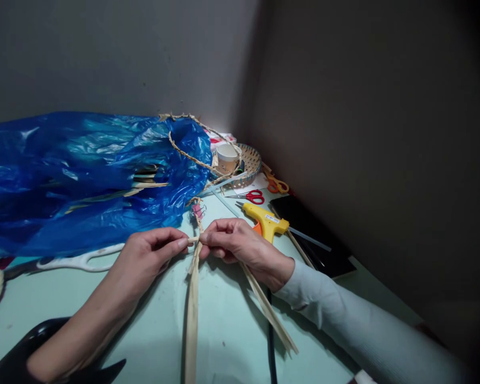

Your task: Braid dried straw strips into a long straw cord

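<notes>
Between my hands is a braid of pale dried plant strips (200,224), with a pink binder clip (198,210) at its far end. My left hand (148,250) pinches one short strip end at the braid's left side. From the right, my right hand (236,242) closes finger and thumb on the braid where the strips cross. One long flat strip (192,320) hangs down toward me. Another strip (270,312) slants out from under my right hand to the lower right.
A blue plastic bag (84,176) with strips inside covers the left. White-handled scissors (82,260) lie before it. A yellow glue gun (267,220), red scissors (254,197), orange scissors (278,185), a paper cup (228,159), a woven basket (253,160) and a black flat object (324,240) are right.
</notes>
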`<action>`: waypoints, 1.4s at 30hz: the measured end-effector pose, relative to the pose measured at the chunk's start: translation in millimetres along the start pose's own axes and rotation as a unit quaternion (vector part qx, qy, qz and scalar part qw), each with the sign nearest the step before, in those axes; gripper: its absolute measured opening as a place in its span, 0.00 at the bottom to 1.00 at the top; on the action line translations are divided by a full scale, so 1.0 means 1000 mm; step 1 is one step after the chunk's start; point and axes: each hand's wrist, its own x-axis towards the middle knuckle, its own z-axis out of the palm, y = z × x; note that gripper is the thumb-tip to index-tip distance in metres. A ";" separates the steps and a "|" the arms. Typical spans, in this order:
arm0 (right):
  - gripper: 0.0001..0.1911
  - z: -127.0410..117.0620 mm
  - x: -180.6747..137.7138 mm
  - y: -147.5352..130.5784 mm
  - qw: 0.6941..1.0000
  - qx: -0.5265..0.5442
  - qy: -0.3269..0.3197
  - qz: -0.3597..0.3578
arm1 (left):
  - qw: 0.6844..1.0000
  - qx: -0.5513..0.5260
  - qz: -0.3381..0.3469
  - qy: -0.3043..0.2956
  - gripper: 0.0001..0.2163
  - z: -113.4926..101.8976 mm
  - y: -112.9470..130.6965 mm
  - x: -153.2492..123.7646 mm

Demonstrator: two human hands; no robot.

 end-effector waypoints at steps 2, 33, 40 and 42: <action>0.09 0.000 0.000 -0.001 1.000 0.011 0.000 0.011 | 0.999 -0.022 -0.029 -0.014 0.13 0.000 0.000 -0.001; 0.15 -0.001 -0.002 0.001 0.999 0.022 -0.025 -0.010 | 0.994 -0.015 -0.045 -0.097 0.14 0.004 -0.003 -0.005; 0.14 -0.001 -0.002 0.001 0.999 -0.016 -0.028 -0.023 | 0.997 -0.027 -0.033 -0.058 0.14 0.012 -0.001 -0.007; 0.15 -0.002 -0.002 0.003 0.999 -0.026 -0.028 -0.026 | 0.999 -0.003 -0.019 -0.047 0.16 0.012 0.000 -0.007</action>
